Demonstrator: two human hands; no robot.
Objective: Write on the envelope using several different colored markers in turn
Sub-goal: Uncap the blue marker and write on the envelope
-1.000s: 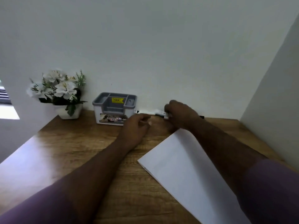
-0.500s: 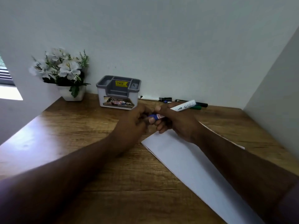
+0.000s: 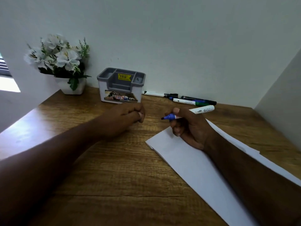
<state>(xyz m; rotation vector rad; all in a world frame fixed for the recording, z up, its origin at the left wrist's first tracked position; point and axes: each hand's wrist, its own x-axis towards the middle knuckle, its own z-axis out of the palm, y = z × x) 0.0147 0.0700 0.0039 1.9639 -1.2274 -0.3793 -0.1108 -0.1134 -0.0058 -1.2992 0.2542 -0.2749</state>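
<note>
1. Since half a second before, the two hands had come apart: the left hand (image 3: 128,116) had drawn away to the left of the marker's nib, and the blue marker (image 3: 189,113) now showed its tip bare.
2. The right hand (image 3: 187,126) grasped the marker with fingers curled round its barrel, nib pointing left past the fingertips, the white tail jutting out behind the thumb side.
3. The left hand was clenched with its fingers curled under; it probably kept the cap, but the cap itself could not be seen.
4. The envelope (image 3: 192,162) lay flat on the wooden desk (image 3: 114,176) directly beneath the gripping hand, running back along the right forearm, unmarked as far as could be seen.
5. Judged from this, uncapping was done and writing with the first colour was in hand; the next move called for tipping the nib down onto the paper.
6. Beyond the grip, against the wall, lay the spare markers (image 3: 187,100); the organiser (image 3: 121,85) stood beyond the left hand.
</note>
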